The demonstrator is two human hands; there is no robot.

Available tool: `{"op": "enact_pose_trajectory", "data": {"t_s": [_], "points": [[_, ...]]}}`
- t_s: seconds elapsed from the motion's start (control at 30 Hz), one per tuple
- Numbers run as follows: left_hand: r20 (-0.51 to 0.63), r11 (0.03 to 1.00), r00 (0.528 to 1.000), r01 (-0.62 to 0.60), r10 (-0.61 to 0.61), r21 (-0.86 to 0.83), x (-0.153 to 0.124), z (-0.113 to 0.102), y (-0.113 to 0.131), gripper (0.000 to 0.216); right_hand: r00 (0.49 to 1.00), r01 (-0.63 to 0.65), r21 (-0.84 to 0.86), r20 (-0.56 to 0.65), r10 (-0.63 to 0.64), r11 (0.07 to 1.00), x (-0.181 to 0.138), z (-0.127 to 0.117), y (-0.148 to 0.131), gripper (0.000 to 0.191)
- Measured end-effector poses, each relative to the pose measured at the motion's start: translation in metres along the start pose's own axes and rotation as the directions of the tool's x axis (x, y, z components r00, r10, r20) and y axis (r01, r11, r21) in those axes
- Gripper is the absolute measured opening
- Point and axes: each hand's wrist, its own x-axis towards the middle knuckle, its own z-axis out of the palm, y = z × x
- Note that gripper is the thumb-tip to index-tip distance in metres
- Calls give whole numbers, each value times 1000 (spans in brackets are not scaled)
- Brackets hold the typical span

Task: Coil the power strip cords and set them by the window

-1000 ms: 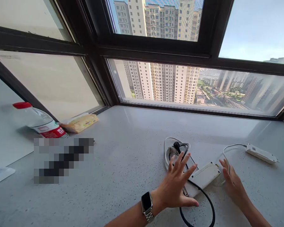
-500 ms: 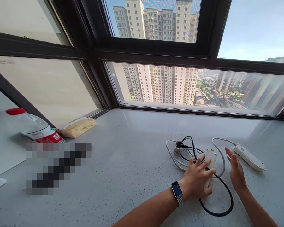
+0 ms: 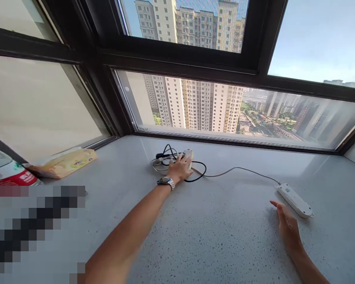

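My left hand (image 3: 180,167) reaches far forward and is closed over a white block (image 3: 189,153), perhaps a power adapter, most of it hidden under the fingers. Around it lie coiled black and white cables (image 3: 198,176) with a black plug (image 3: 159,156). A white cord (image 3: 239,168) runs right from the bundle to a white power strip (image 3: 296,200), which lies on the speckled surface, its underside or top hard to tell. My right hand (image 3: 287,227) is open just left of the power strip, palm turned inward, holding nothing.
On the left sit a yellow tissue pack (image 3: 68,162) and a clear bottle with a red label (image 3: 12,173). A blurred-out dark patch (image 3: 32,225) lies in front of them. Dark window frames (image 3: 195,138) bound the pale speckled sill (image 3: 213,244) at the back.
My left hand has slid the white block and cable bundle forward and left, closer to the window. The cord to the power strip has straightened out. My right hand stays open beside the strip.
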Motion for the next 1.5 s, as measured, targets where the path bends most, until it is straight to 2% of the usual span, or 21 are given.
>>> {"op": "enact_pose_trajectory", "data": {"t_s": [0.07, 0.13, 0.2, 0.3, 0.37, 0.43, 0.5, 0.57, 0.6, 0.67, 0.77, 0.8, 0.87, 0.97, 1.03, 1.13, 1.2, 1.27, 1.33, 1.4, 1.5], "points": [[-80, 991, 988, 132, -129, 31, 2, -11, -32, 52, 999, 30, -23, -13, -30, 999, 1, 1, -1, 71], [-185, 986, 970, 166, -158, 27, -5, -19, -43, 53, 997, 62, -43, -38, -64, 997, 1, 0, -4, 65], [-291, 988, 945, 151, -149, -13, -23, -23, -34, 48, 992, 110, -62, -56, -114, 992, -1, 0, -12, 58], [-395, 991, 914, 51, -97, -126, -64, -22, 11, 39, 980, 195, -71, -24, -197, 978, -9, 9, -31, 50], [-374, 972, 927, -95, 8, -213, -97, -18, 52, 36, 974, 224, -66, 47, -221, 972, -18, 24, -47, 50], [-299, 914, 937, -272, 181, -300, -128, -13, 93, 36, 966, 203, -54, 172, -191, 978, -31, 45, -62, 50], [-277, 829, 901, -421, 334, -369, -151, -8, 126, 37, 936, 162, -47, 324, -138, 986, -41, 65, -76, 48], [-288, 774, 870, -490, 401, -401, -164, -5, 145, 38, 897, 174, -83, 424, -123, 981, -43, 73, -83, 40], [-302, 773, 871, -486, 389, -408, -167, -4, 148, 38, 898, 199, -125, 421, -130, 972, -40, 72, -84, 34], [-327, 805, 898, -417, 294, -422, -165, -2, 145, 37, 946, 216, -264, 293, -136, 940, -25, 61, -78, 28], [-293, 860, 946, -260, 136, -440, -158, 0, 131, 36, 999, 25, -492, -24, -42, 870, 9, 35, -56, 59], [-260, 872, 960, -217, 107, -439, -156, 1, 128, 36, 999, -41, -545, -51, 16, 838, 20, 30, -48, 69], [-182, 888, 978, -171, 101, -428, -156, 3, 126, 33, 996, -70, -614, -5, 85, 786, 39, 24, -37, 76], [-82, 887, 982, -188, 169, -422, -159, 8, 134, 30, 978, -57, -650, 116, 173, 758, 57, 29, -38, 63], [-38, 883, 981, -188, 191, -431, -162, 12, 142, 30, 956, -111, -651, 135, 259, 751, 68, 37, -49, 55], [-13, 876, 980, -182, 197, -447, -164, 17, 150, 29, 925, -166, -582, 189, 331, 796, 90, 65, -79, 51], [0, 868, 974, -200, 225, -455, -165, 20, 151, 25, 908, -125, -499, 291, 301, 858, 101, 96, -104, 48], [21, 870, 974, -190, 223, -456, -165, 21, 148, 24, 893, -39, -356, 407, 192, 934, 104, 129, -130, 47], [31, 888, 987, -129, 158, -442, -164, 21, 142, 25, 880, 47, -65, 475, -11, 997, 97, 154, -148, 52], [25, 902, 995, -72, 92, -426, -162, 19, 135, 27, 860, 50, 221, 487, -154, 974, 83, 164, -154, 52], [4, 902, 996, -84, 94, -424, -159, 16, 131, 27, 842, -74, 364, 521, -138, 928, 53, 150, -138, 31]]}}
